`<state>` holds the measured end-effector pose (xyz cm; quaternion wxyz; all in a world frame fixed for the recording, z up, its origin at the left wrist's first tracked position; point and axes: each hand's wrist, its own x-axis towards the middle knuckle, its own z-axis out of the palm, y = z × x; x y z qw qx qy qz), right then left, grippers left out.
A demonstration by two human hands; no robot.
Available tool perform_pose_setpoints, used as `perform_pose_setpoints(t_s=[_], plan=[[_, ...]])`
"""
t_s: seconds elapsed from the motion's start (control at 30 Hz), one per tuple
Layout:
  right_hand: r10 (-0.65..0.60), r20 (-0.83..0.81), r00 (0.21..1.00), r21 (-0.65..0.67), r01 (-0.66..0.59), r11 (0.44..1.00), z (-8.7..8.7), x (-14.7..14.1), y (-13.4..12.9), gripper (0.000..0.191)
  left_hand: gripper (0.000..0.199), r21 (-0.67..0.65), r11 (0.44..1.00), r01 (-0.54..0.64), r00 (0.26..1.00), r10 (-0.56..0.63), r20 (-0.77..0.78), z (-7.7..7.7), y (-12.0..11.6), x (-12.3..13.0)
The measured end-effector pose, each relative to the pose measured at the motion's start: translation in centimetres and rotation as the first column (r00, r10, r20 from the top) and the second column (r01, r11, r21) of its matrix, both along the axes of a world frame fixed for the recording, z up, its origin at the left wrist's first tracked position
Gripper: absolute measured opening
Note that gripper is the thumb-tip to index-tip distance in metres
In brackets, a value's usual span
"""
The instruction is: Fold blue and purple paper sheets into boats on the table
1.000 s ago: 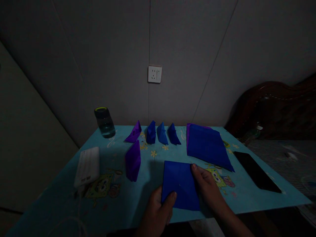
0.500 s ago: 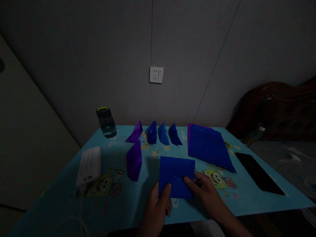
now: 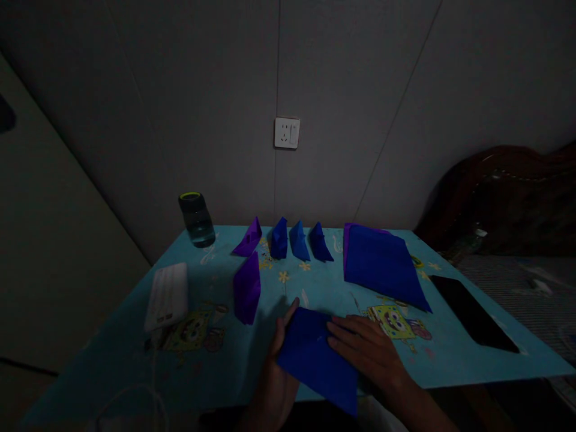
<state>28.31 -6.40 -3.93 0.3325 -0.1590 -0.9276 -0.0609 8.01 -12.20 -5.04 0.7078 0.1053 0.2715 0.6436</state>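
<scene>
A folded sheet of blue paper (image 3: 321, 360) is tilted between my two hands, low over the table's front edge. My left hand (image 3: 275, 372) holds it from the left and underneath, one finger pointing up past its edge; the paper hides part of the palm. Over the right side of the sheet lie the fingers of my right hand (image 3: 366, 348), closed against it, with the thumb out of sight. Left of the hands stands a purple folded paper piece (image 3: 246, 288). Behind it are a purple paper boat (image 3: 249, 238) and several blue paper boats (image 3: 279, 239) in a row.
Blue sheets (image 3: 382, 264) rest over purple paper at the back right, beside a black phone-like slab (image 3: 472, 312). At left are a white power bank (image 3: 168, 294) with a cable and a water bottle (image 3: 197, 219). A patterned cloth (image 3: 315, 285) covers the table; a wall stands behind.
The blue paper has been turned and tipped, with one corner now pointing down toward me. My right fingers have moved onto its top face, and my left hand has slid further beneath it.
</scene>
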Motion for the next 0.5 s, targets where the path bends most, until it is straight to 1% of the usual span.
perform_pose_setpoints(t_s=[0.07,0.17,0.2,0.27,0.33,0.4,0.47,0.5], plan=[[-0.038,0.119,0.992,0.026,0.035,0.999,-0.2,0.1,-0.4,0.040,0.044,-0.062,0.998,0.002,0.997,0.002,0.074,0.3,-0.1,-0.2],[-0.062,0.209,0.976,0.060,0.051,0.997,-0.1,0.0,-0.8,0.042,0.022,-0.134,0.991,-0.003,0.995,0.017,0.101,0.6,-0.3,-0.6],[-0.070,0.224,0.972,0.063,0.057,0.996,-0.1,-0.1,-0.9,0.043,0.019,-0.135,0.991,0.007,0.996,0.005,0.091,0.7,-0.3,-0.7],[-0.085,0.237,0.968,0.058,0.073,0.996,0.0,-0.3,-0.9,0.048,0.019,-0.095,0.995,0.037,0.998,-0.033,0.045,0.9,-0.5,-0.9],[-0.093,0.229,0.969,0.039,0.087,0.995,0.0,-0.3,-0.9,0.056,0.026,-0.054,0.996,0.075,0.996,-0.078,-0.052,0.9,-0.6,-1.0],[-0.086,0.209,0.974,0.006,0.086,0.996,0.0,-0.3,-0.9,0.059,0.037,-0.061,0.993,0.101,0.973,-0.111,-0.204,0.5,-0.7,-1.1],[-0.068,0.195,0.978,-0.051,0.079,0.996,0.1,-0.2,-1.0,0.057,0.044,-0.081,0.992,0.101,0.918,-0.125,-0.377,-0.2,-0.7,-1.3],[-0.054,0.187,0.981,-0.091,0.072,0.993,0.3,-0.2,-1.0,0.056,0.044,-0.071,0.994,0.084,0.880,-0.108,-0.462,-0.6,-0.7,-1.4]])
